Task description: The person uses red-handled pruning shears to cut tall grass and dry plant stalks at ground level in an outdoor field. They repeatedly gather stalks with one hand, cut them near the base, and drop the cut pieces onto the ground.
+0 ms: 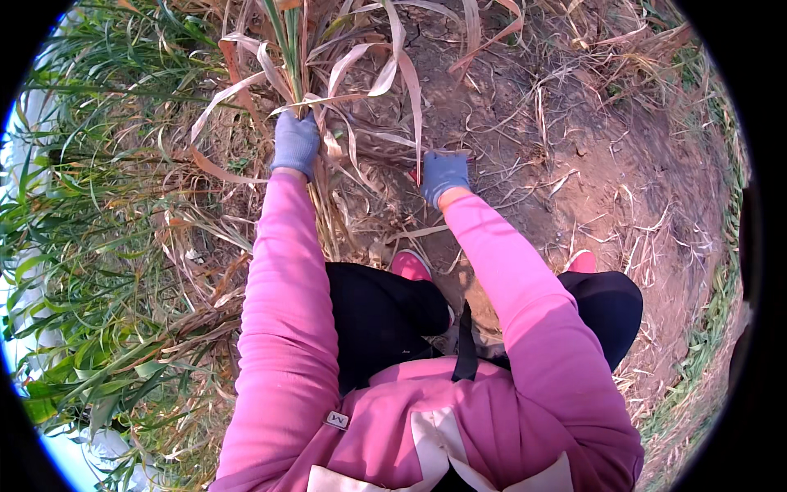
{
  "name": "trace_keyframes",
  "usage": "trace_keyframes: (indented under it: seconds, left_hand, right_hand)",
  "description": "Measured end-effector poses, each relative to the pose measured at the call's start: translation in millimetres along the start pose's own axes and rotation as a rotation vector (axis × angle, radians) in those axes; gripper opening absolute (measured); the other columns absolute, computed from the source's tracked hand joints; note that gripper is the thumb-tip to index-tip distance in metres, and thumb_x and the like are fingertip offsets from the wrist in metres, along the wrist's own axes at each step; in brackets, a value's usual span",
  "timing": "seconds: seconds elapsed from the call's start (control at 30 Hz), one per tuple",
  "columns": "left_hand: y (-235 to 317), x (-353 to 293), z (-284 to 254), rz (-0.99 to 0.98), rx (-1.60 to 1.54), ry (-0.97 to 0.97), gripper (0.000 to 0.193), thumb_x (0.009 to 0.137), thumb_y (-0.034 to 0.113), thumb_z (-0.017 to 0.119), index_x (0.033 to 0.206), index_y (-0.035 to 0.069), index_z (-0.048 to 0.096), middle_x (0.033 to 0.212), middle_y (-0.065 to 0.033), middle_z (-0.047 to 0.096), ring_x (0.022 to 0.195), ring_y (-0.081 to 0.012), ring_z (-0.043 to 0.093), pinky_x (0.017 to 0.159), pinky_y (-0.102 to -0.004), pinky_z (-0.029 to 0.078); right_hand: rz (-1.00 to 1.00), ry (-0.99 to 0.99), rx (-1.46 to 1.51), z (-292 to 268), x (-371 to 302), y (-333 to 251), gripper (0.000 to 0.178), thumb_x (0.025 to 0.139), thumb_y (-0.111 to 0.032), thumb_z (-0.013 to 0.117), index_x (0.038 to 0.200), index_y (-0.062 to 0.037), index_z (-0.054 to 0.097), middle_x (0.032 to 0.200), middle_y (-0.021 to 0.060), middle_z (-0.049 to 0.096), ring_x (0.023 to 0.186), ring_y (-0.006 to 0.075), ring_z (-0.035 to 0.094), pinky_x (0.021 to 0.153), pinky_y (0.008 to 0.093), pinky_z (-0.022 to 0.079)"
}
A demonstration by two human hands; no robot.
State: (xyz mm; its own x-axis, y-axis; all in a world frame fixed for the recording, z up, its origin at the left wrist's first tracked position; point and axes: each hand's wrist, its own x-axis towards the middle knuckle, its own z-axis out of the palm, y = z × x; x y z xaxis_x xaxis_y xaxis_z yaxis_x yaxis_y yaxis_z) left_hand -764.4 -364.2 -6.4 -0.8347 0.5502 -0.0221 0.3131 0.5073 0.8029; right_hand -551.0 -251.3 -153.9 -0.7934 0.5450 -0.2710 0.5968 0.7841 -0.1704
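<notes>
My left hand (295, 144), in a grey-blue knit glove, is closed round a bunch of tall stalks (288, 47). Green blades rise from the top of the bunch, and long dry tan leaves (384, 75) droop around it. Paler stalk bases (330, 215) hang below the fist toward my foot. To the right and a little lower, my right hand (445, 173), gloved alike, is closed with its back up. A bit of a red handle (414, 175) shows at its left side; the rest of that tool is hidden, so its kind cannot be told.
Dense green and drying plants (123, 205) stand along the left. Brown soil (590, 189) strewn with dry leaf litter lies ahead and to the right. My pink shoes (411, 265) are close below the hands, with my bent knees on either side. Grass (701, 328) borders the far right.
</notes>
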Motion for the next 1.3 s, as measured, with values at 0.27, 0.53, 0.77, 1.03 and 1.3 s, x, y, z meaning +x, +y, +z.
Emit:
trace_keyframes:
  seconds: [0.27, 0.53, 0.77, 1.03, 1.3]
  left_hand:
    - [12, -8, 3, 0.086, -0.078, -0.279, 0.021, 0.091, 0.016, 0.056, 0.105, 0.001, 0.059, 0.082, -0.0078, 0.062, 0.074, -0.0122, 0.054, 0.068, -0.0285, 0.046]
    - [23, -14, -4, -0.05, -0.002, -0.196, 0.022, 0.087, 0.011, 0.055, 0.106, 0.0, 0.059, 0.085, -0.0138, 0.064, 0.073, -0.0193, 0.057, 0.069, -0.032, 0.046]
    - [-4, -5, -14, -0.016, -0.054, 0.071, 0.023, 0.087, 0.015, 0.06, 0.102, -0.003, 0.06, 0.08, -0.013, 0.064, 0.068, -0.0199, 0.055, 0.065, -0.0334, 0.046]
    - [11, -10, -8, -0.003, -0.047, -0.049, 0.023, 0.086, 0.015, 0.058, 0.099, -0.002, 0.061, 0.078, -0.0136, 0.065, 0.069, -0.0179, 0.059, 0.064, -0.0334, 0.046]
    - [27, -21, 7, 0.052, -0.125, -0.133, 0.026, 0.088, 0.014, 0.058, 0.109, -0.001, 0.059, 0.085, -0.0119, 0.066, 0.076, -0.017, 0.06, 0.072, -0.0315, 0.048]
  right_hand:
    - [-0.086, -0.108, 0.083, -10, 38, -21, 0.036, 0.085, -0.035, 0.052, 0.111, -0.01, 0.06, 0.099, 0.0123, 0.066, 0.097, 0.0295, 0.062, 0.086, 0.0464, 0.042]
    - [-0.038, -0.198, 0.268, -3, 21, -29, 0.029, 0.084, -0.035, 0.055, 0.1, -0.0122, 0.063, 0.09, 0.0144, 0.066, 0.087, 0.0316, 0.064, 0.073, 0.0432, 0.048]
    - [0.093, -0.332, 0.166, -32, -5, 26, 0.055, 0.077, -0.044, 0.064, 0.114, -0.0043, 0.056, 0.105, 0.0175, 0.065, 0.1, 0.034, 0.062, 0.088, 0.042, 0.046]
    - [-0.105, -0.011, -0.069, -6, -1, -11, 0.051, 0.071, -0.031, 0.069, 0.115, -0.009, 0.057, 0.106, 0.0124, 0.062, 0.105, 0.0288, 0.057, 0.095, 0.046, 0.036]
    - [-0.192, -0.1, 0.02, -6, 28, -48, 0.04, 0.074, -0.024, 0.063, 0.109, -0.0048, 0.06, 0.109, 0.0163, 0.063, 0.103, 0.0307, 0.06, 0.087, 0.0432, 0.045]
